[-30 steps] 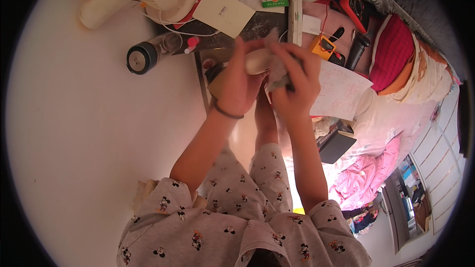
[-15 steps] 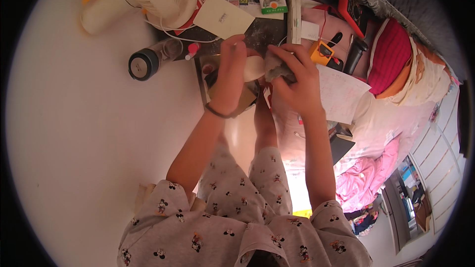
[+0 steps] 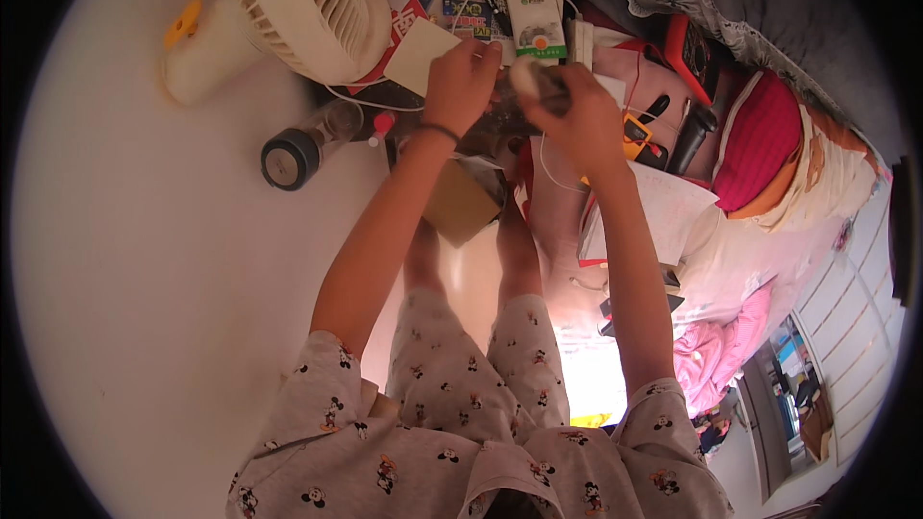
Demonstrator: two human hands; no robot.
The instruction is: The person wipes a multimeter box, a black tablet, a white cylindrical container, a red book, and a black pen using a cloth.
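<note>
My arms reach forward over my lap. My right hand (image 3: 575, 111) is closed around a small pale oval object (image 3: 524, 72) with a dark part beside it. My left hand (image 3: 460, 85) wears a dark wristband and pinches the edge of a crinkled clear wrapping (image 3: 500, 113) that hangs between both hands, next to the oval object. What the wrapping holds is too blurred to tell.
A cream table fan (image 3: 298, 0) stands at the far left, and a clear bottle with a dark cap (image 3: 288, 156) lies beside it. A brown box (image 3: 463, 200) sits under my left forearm. Beyond my hands are a green and white packet (image 3: 538, 31), a yellow meter (image 3: 635, 147), white paper (image 3: 668, 211) and a red cushion (image 3: 760, 139).
Both hands have moved forward, away from my body and toward the clutter, carrying the pale object with them. The brown box beneath them has come into view.
</note>
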